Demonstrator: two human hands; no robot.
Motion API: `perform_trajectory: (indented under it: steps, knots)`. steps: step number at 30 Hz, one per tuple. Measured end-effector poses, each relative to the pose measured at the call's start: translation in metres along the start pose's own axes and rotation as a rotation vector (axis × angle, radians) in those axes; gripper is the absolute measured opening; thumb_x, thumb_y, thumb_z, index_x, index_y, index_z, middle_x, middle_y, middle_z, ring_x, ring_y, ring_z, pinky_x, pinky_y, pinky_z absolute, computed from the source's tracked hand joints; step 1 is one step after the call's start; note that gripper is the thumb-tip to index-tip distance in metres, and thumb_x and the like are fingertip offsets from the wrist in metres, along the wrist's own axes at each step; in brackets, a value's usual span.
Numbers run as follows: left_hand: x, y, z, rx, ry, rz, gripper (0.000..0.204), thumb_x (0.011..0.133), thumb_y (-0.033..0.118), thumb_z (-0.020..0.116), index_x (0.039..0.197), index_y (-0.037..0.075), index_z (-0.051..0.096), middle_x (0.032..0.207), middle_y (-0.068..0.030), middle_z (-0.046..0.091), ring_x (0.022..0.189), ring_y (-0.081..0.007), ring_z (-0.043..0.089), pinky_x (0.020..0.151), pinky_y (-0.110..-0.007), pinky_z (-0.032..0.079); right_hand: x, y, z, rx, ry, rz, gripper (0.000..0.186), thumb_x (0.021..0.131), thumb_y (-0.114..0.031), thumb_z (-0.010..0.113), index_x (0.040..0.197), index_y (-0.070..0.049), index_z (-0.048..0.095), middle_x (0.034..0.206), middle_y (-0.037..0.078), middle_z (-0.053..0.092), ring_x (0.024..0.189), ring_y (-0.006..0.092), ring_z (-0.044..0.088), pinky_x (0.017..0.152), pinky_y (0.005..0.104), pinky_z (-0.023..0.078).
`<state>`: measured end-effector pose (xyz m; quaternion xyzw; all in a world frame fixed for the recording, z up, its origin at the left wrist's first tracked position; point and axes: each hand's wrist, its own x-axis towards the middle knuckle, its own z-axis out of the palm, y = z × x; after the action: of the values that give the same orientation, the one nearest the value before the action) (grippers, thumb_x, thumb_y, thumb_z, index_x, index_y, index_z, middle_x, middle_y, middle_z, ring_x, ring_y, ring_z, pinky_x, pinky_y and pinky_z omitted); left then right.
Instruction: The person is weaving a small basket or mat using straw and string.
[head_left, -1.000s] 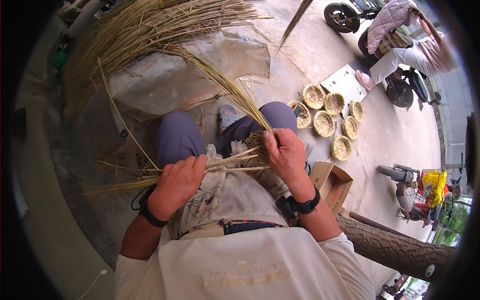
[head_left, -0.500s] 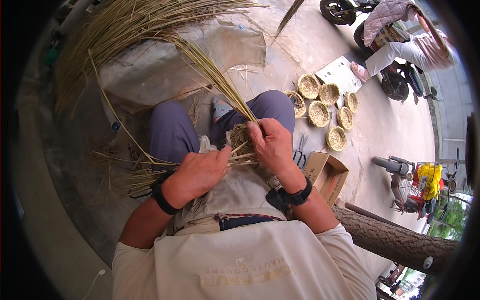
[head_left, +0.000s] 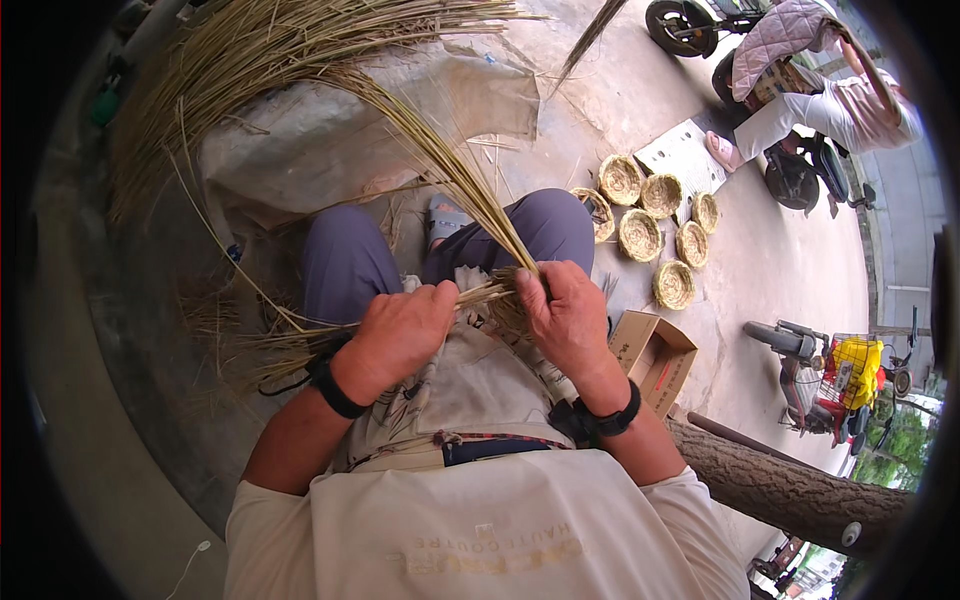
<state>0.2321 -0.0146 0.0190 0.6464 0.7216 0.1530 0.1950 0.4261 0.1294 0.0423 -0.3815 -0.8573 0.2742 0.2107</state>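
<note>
My right hand (head_left: 565,310) is closed on a long bundle of straw (head_left: 470,190) that runs up and left, with a partly coiled straw piece (head_left: 500,315) beneath it, mostly hidden, over my lap. My left hand (head_left: 400,330) grips pale straw strands (head_left: 478,295) just left of my right thumb, fingers curled. Loose stalks (head_left: 280,340) trail out beside my left wrist. At the upper left a large heap of straw (head_left: 260,60) lies on a wrinkled plastic sheet (head_left: 280,170).
Several small straw baskets (head_left: 640,235) stand front right beside a pale board (head_left: 680,160). An open cardboard box (head_left: 655,365) and a tree trunk (head_left: 790,470) are at my right. A person (head_left: 830,120) is by a scooter (head_left: 680,28); another bike (head_left: 830,370) with a basket stands farther right.
My left hand has moved right and up toward my right hand, gripping the strands closer to it. The coiled piece, briefly more visible half a second ago, is now more covered by hands and strands.
</note>
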Motion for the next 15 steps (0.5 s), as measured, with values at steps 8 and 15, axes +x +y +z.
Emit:
perform_trajectory:
  steps: [8,15]
  knots:
    - [-0.002,-0.002,0.007,0.000,0.082,0.061,0.019,0.101,0.024,0.063,0.103,0.010,0.050,0.081,-0.0112,0.066,0.071,-0.0356,0.071,0.058,-0.050,0.054,-0.006,-0.007,0.017,0.054,-0.050,-0.058,0.020,0.103,-0.026,0.070,0.097,-0.006,0.069,0.084,0.015,0.064,0.077,0.0378,0.065,0.068,0.0479,0.053]
    - [-0.016,-0.007,-0.016,-0.106,-0.006,0.065,0.023,0.097,0.022,0.071,0.104,0.009,0.053,0.087,-0.0158,0.069,0.081,-0.0414,0.070,0.065,-0.052,0.054,-0.012,0.001,0.004,0.183,-0.237,-0.129,0.021,0.107,-0.024,0.063,0.105,-0.005,0.070,0.085,0.017,0.063,0.080,0.0406,0.063,0.071,0.0488,0.052]
